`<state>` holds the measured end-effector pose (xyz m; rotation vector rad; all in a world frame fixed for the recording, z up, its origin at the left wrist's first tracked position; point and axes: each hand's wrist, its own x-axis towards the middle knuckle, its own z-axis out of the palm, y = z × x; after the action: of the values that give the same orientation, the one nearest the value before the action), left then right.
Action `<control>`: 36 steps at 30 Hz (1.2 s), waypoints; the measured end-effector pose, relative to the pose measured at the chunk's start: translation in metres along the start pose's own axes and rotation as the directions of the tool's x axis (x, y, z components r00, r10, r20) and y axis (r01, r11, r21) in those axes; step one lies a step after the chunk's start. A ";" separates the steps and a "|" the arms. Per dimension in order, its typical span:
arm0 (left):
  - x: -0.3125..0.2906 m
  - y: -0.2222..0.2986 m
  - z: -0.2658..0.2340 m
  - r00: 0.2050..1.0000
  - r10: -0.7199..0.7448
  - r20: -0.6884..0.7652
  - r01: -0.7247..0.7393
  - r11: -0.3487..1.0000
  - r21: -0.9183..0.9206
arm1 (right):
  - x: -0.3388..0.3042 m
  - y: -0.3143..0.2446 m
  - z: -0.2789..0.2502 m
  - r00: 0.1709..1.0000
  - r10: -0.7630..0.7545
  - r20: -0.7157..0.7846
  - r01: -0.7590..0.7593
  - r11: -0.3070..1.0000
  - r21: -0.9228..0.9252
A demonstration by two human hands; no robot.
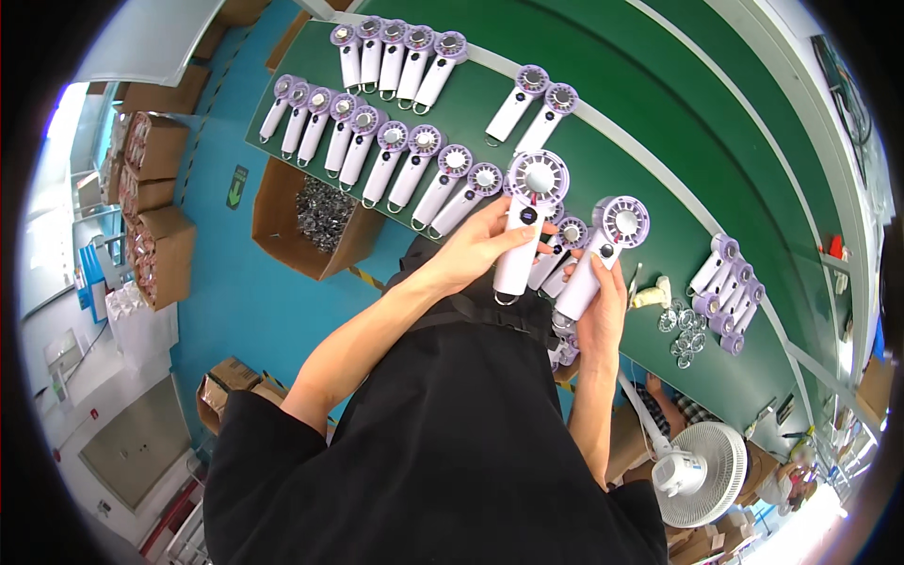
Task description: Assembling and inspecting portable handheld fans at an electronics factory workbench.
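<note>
I hold a white and lilac handheld fan [527, 212] in my left hand [482, 247], its fingers wrapped round the handle. The round fan head points up, and a small loop hangs from the handle's bottom. In my right hand [603, 306] is a second handheld fan [603, 252], tilted with its head to the upper right. Between and behind the two, more handheld fans [568, 233] lie on the green table [640, 169], partly hidden by my hands. To the right of my right hand lie a cream-coloured object [652, 294] and several clear rings [685, 331].
Handheld fans stand in rows at the table's left [377, 155] and far edge [400, 58], with a bunch [730, 292] at right. A cardboard box [273, 235] of small shiny pieces stands below the left edge. A white pedestal fan [706, 471] and another person's arm [667, 407] are lower right.
</note>
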<state>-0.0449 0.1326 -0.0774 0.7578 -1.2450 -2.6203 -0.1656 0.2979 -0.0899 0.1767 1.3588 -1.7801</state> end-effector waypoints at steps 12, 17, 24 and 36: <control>0.029 -0.005 -0.015 0.999 -0.046 -0.027 0.048 0.997 0.068 | 0.005 -0.002 -0.008 0.999 0.000 -0.047 0.002 0.999 0.040; 0.051 -0.001 -0.015 0.997 -0.077 -0.007 0.077 0.996 0.053 | 0.005 -0.003 -0.014 0.997 -0.020 -0.073 0.025 0.998 0.060; 0.098 0.002 -0.010 0.994 -0.093 0.063 0.085 0.990 0.110 | 0.005 -0.008 -0.020 0.993 -0.020 -0.119 0.032 0.995 0.099; 0.217 -0.041 -0.038 0.946 -0.317 -0.067 0.323 0.936 0.137 | 0.010 -0.018 -0.027 0.978 -0.041 -0.205 0.064 0.992 0.109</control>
<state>-0.2098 0.0609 -0.2109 1.1264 -1.4212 -2.7612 -0.1945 0.3152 -0.0935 0.3978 1.4132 -1.9285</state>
